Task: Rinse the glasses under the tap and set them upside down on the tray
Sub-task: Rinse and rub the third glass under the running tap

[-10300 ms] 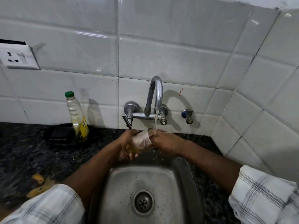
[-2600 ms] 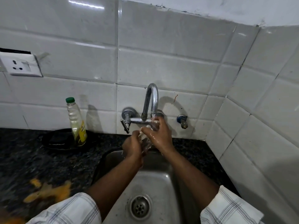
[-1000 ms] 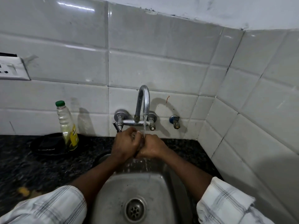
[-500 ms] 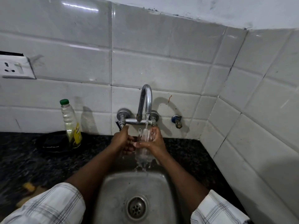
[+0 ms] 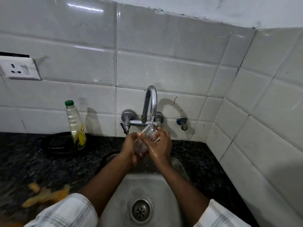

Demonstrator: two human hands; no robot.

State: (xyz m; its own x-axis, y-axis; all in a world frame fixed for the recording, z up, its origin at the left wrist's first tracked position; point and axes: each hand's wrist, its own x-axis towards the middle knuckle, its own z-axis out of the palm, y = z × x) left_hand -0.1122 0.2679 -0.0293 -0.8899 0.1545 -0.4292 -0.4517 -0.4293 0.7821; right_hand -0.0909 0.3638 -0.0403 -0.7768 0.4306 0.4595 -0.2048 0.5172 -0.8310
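Observation:
A clear glass [image 5: 144,141] is held between both hands under the chrome tap [image 5: 150,102], tilted with its mouth toward the running stream. My left hand [image 5: 131,147] grips its lower part from the left. My right hand [image 5: 159,145] wraps its upper side, wet, fingers near the rim. Water falls onto the glass and splashes over the steel sink [image 5: 164,187] below. No tray is in view.
A green-capped bottle [image 5: 75,125] stands on a black dish [image 5: 55,143] left of the tap on the dark stone counter [image 5: 32,164]. Yellow scraps [image 5: 45,194] lie near the front left. A wall socket [image 5: 19,69] sits upper left. A small valve [image 5: 182,122] juts right of the tap.
The glass has tilted leftward and lower than half a second ago, and my left hand has closed round its base. Water keeps running.

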